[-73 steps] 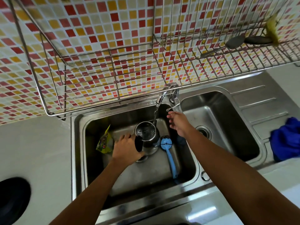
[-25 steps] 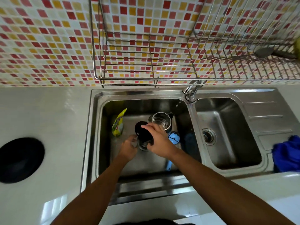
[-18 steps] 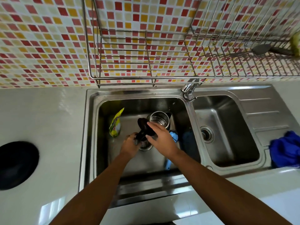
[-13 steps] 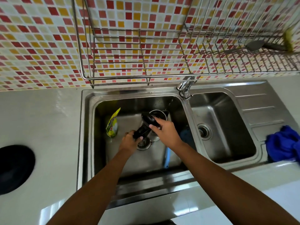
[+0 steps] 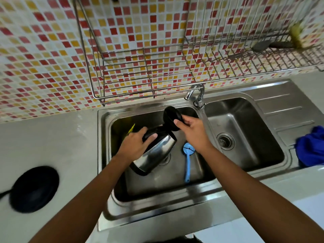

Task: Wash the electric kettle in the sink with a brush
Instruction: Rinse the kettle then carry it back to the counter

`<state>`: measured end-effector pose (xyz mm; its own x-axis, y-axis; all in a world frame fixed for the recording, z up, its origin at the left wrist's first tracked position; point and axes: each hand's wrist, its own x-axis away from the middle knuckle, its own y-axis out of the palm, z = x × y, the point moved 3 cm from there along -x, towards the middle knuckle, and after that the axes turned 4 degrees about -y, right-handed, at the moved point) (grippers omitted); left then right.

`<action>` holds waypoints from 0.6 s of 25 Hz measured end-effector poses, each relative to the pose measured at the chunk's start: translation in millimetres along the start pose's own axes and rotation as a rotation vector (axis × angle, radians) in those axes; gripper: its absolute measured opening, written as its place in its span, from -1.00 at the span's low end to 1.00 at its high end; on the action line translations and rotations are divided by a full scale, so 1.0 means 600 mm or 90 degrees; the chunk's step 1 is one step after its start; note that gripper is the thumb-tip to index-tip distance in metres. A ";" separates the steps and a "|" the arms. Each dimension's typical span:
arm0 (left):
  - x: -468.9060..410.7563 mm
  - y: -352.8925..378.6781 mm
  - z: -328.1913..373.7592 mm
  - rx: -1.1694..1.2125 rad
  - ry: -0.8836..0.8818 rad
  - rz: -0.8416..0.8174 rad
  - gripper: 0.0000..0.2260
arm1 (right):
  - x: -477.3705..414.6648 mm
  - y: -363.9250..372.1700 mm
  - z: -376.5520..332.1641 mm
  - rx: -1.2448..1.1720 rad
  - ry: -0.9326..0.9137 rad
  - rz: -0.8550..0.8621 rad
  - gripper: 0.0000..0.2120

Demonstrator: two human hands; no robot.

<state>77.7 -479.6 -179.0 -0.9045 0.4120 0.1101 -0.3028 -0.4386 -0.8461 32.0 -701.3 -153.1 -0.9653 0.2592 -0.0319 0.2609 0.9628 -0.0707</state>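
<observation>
Kettle (image 5: pixel 154 153) is shiny steel, and it is held up over the left bowl (image 5: pixel 157 183) of the sink (image 5: pixel 103 155). It is tipped on its side, with its bottom toward the person and its top toward the tap (image 5: pixel 194 93). The left hand (image 5: pixel 135 146) is closed around the kettle's black handle. The right hand (image 5: pixel 192 132) pinches the round black lid (image 5: pixel 171 118) with its thumb and fingers. The lid stands open at the top end of the kettle. I cannot tell if any water is coming out. A blue brush (image 5: pixel 188 158) lies on the floor of the left bowl, just right of the kettle, with its round head away from the person. No hand touches it. A bit of a yellow packet (image 5: pixel 130 129) peeks out behind the left hand. The right bowl (image 5: pixel 245 137) has a round drain (image 5: pixel 225 141) in it. A blue cloth (image 5: pixel 310 146) sits at the far right, on the edge of the sink. On the pale counter (image 5: pixel 52 137) to the left lies a black round thing (image 5: pixel 34 189), a bit blurry. A wire rack (image 5: pixel 149 76) hangs above the sink on a wall of red, yellow and white tiles. A dark spoon (image 5: pixel 261 45) lies in the right part of the rack.
</observation>
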 end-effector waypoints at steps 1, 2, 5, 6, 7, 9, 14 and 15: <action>-0.002 -0.013 0.006 -0.039 0.015 0.008 -0.53 | 0.001 0.000 0.001 -0.015 0.006 0.003 -0.78; -0.003 -0.024 0.008 -0.076 0.027 0.012 -0.54 | 0.002 0.003 0.002 -0.033 0.011 0.002 -0.78; -0.008 -0.056 0.017 -0.148 0.060 0.013 -0.50 | 0.010 0.015 -0.001 -0.065 0.017 -0.015 -0.78; -0.011 -0.064 0.019 -0.164 0.066 0.006 -0.48 | 0.013 0.017 0.000 -0.075 0.025 -0.015 -0.78; -0.014 -0.071 0.022 -0.179 0.070 -0.006 -0.48 | 0.015 0.019 0.001 -0.085 0.036 -0.012 -0.79; -0.021 -0.083 0.027 -0.213 0.077 -0.033 -0.46 | 0.019 0.021 0.008 -0.096 0.060 -0.004 -0.82; -0.035 -0.098 0.061 -0.337 0.088 -0.090 -0.47 | 0.028 0.023 0.027 -0.213 0.180 0.056 -0.80; -0.038 -0.101 0.069 -0.363 0.088 -0.101 -0.47 | 0.030 0.024 0.027 -0.242 0.199 0.063 -0.78</action>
<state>104.5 -495.6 -108.3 -0.8024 0.5541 0.2216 -0.1880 0.1178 -0.9751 18.4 -684.2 -170.9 -0.9087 0.3053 0.2848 0.3849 0.8768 0.2882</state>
